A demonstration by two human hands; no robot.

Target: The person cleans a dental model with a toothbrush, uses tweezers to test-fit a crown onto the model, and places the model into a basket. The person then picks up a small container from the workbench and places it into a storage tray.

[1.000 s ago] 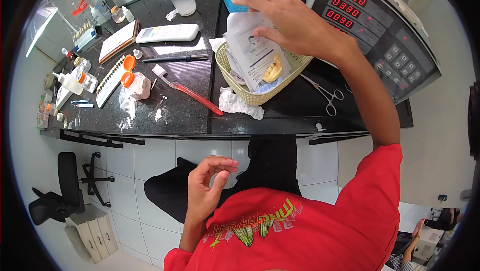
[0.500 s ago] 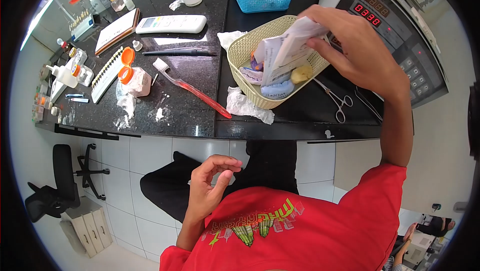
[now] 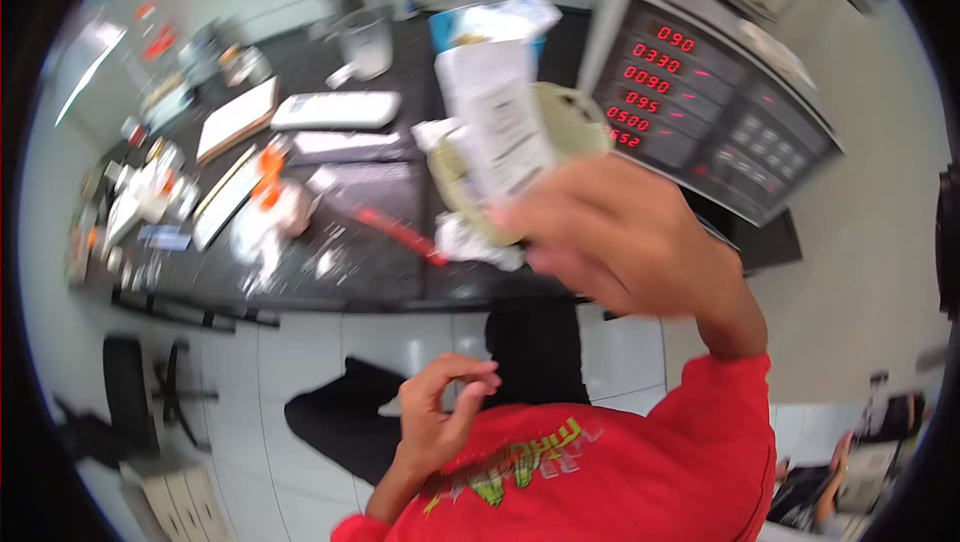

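Note:
Smeared by motion, my right hand point(image 3: 625, 237) is over the front right of the cream basket point(image 3: 570, 112). Its fingertips overlap the lower end of the white printed papers point(image 3: 500, 122), which lean up out of the basket; whether the fingers grip anything cannot be made out. The hand hides the basket's front right part. My left hand point(image 3: 445, 412) hovers before the red shirt, with curled fingers, the thumb apart from them and nothing held. Crumpled white tissue point(image 3: 475, 242) lies at the basket's front left.
A red toothbrush point(image 3: 400, 234), a white remote point(image 3: 336, 111), a notebook point(image 3: 238, 120) and an orange-capped jar point(image 3: 290, 210) are on the dark counter. A clear cup point(image 3: 366, 45) stands behind. To the right is a machine point(image 3: 700, 112) with red digits. Another person's arm point(image 3: 832, 482) shows at the lower right.
The view has shifted. My right hand has come nearer and down from the top of the papers to their lower end. The papers now lean farther left. My left hand keeps its pose.

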